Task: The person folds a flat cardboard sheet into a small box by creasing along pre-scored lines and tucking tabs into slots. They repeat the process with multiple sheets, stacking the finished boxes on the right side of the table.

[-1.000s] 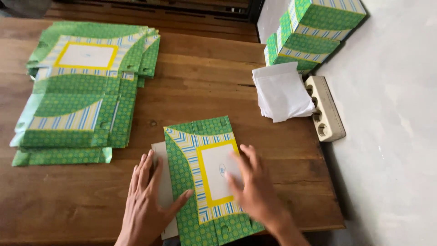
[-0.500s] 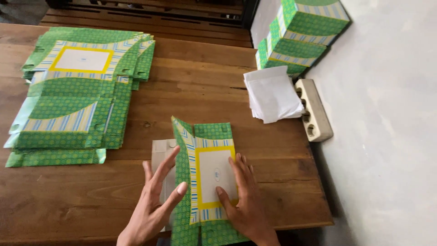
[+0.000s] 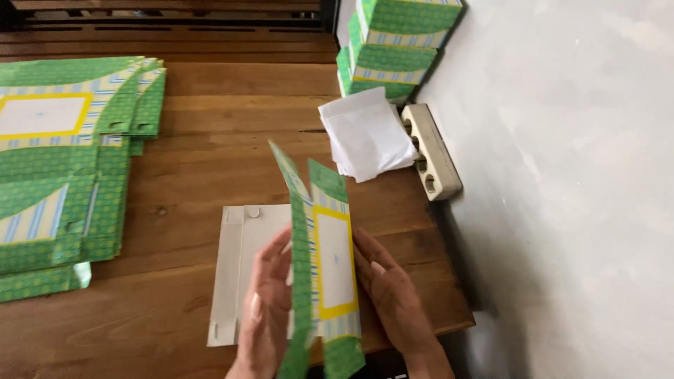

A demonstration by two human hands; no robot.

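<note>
A green patterned cardboard box blank [image 3: 324,253] with a yellow-framed white panel stands half folded on the wooden table [image 3: 232,147], its side panels raised upright. My left hand [image 3: 267,309] presses flat against its left panel. My right hand [image 3: 394,298] holds its right side with the fingers spread. Under the left panel, the white inner side of the blank [image 3: 239,270] lies flat on the table.
A stack of flat green box blanks [image 3: 63,161] lies at the left. Folded green boxes [image 3: 397,45] are stacked at the back right, by the wall. A pile of white paper sheets [image 3: 368,137] lies beside a beige power strip [image 3: 432,151]. The table edge is close on the right.
The blank lay flat under both hands a second ago. Its panels have been lifted and folded up, and it now stands upright between my palms.
</note>
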